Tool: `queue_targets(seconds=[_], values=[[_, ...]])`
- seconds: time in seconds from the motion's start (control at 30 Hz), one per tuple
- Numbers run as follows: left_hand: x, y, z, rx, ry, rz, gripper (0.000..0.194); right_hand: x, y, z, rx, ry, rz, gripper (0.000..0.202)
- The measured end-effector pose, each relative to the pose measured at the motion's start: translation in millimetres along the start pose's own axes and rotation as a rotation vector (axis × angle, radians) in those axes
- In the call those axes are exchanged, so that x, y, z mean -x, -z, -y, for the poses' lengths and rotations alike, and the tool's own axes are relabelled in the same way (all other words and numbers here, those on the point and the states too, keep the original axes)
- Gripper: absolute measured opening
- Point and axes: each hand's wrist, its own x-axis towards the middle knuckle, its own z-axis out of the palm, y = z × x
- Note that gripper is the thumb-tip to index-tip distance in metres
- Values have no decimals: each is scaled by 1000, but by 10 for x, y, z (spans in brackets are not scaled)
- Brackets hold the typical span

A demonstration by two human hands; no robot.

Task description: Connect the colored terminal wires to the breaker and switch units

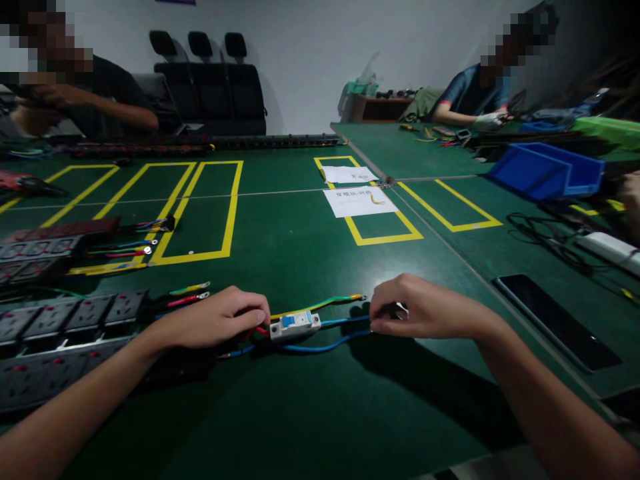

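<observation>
1. Left hand (220,318): fingers closed on red wire (261,331).
2. Right hand (425,309): fingers pinching blue wires (345,322), likely springy.
3. Circuit breaker (303,329): between hands, over counter (320,420); probably light, rigid; hold casing sides.

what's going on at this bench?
Someone is wiring by hand. The left hand is at the red wire by a white breaker with a blue switch; the right hand pinches the ends of two blue wires. Socket strips lie to the left. Two other people work farther back.
</observation>
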Motion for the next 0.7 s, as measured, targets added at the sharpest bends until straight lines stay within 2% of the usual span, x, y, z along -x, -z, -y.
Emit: queue_targets(seconds=[0.07,0.2,0.3,0.43,0.7], values=[[-7,-5,4,-1,-1,-4,42,-16,-36,34,-9,16,9,13],[-11,-14,16,-3,-12,-22,42,-38,-123,125,27,2,38,19],[-8,-17,22,0,-17,-34,41,-45,-188,195,51,-5,59,16],[-2,-18,17,1,-15,-60,38,-27,-229,268,53,-5,149,11],[-4,-26,19,20,-28,-77,36,-15,-223,312,-63,1,292,13]])
